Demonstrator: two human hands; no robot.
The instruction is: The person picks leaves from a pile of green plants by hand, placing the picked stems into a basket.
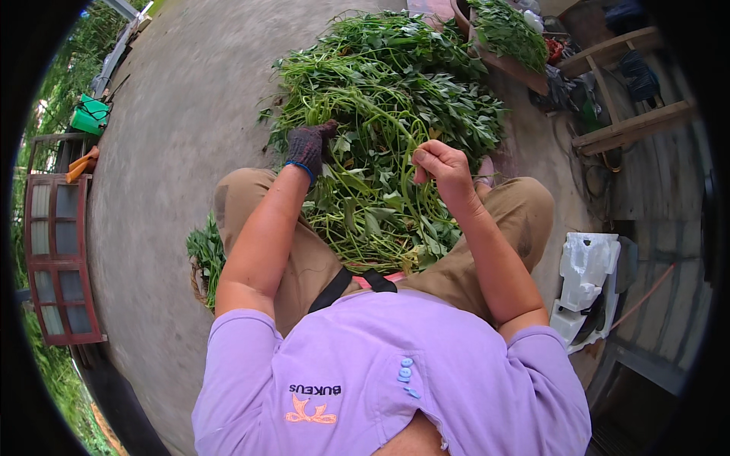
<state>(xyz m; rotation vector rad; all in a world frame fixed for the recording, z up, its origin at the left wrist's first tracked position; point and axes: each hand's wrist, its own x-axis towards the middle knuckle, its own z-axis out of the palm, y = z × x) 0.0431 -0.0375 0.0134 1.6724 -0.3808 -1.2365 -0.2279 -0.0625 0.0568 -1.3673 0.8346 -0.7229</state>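
Note:
A large heap of leafy green vines (388,85), which look like sweet potato vines, lies on the floor in front of me and between my knees. My left hand (308,149), in a dark knit glove with a blue cuff, is at the heap's left side among the stems. Its fingers are partly hidden, so whether they grip any stems is unclear. Bare, my right hand (442,165) pinches a long green vine stem (393,121) between thumb and fingers above the heap. That stem runs up and left across the pile.
By my left knee stands a basket with a rope-like handle (198,282), holding cut greens (208,251). More greens (507,34) lie at the upper right near a wooden frame (604,85). White foam packing (587,273) is at my right. Concrete floor (154,171) extends left towards a red-framed window panel (57,256).

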